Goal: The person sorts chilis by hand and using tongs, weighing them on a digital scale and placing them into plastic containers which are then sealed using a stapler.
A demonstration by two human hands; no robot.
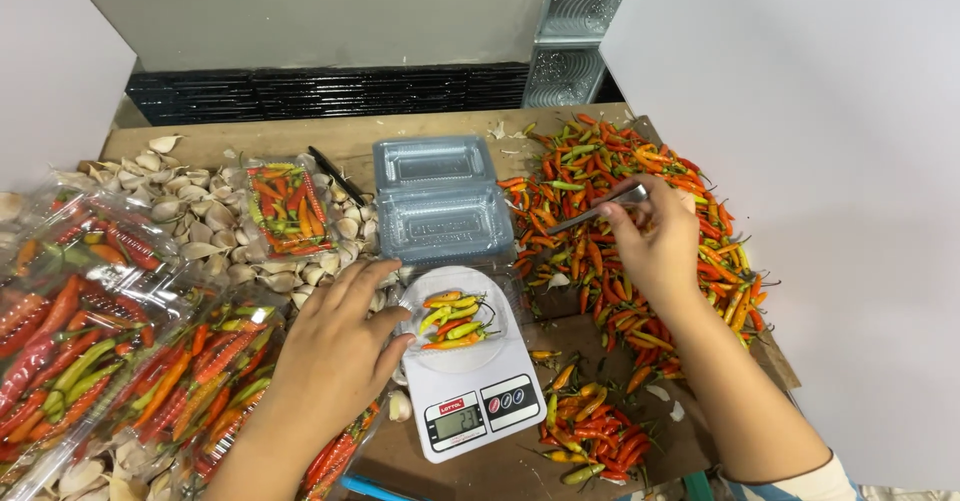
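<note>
Left hand (335,346), fingers loose, touching scale (470,381) at frame middle. Small chilies (455,321) there, lying sideways. Right hand (655,241) farther, pinching metal tongs (598,209) over chili pile (620,231), upper right.

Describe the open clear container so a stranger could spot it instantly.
Start at the white kitchen scale near the front edge of the wooden table. Directly behind it sits the clear plastic clamshell box, lid hinged open. Unlike the sealed packs to its left, it holds no chillies.
</note>
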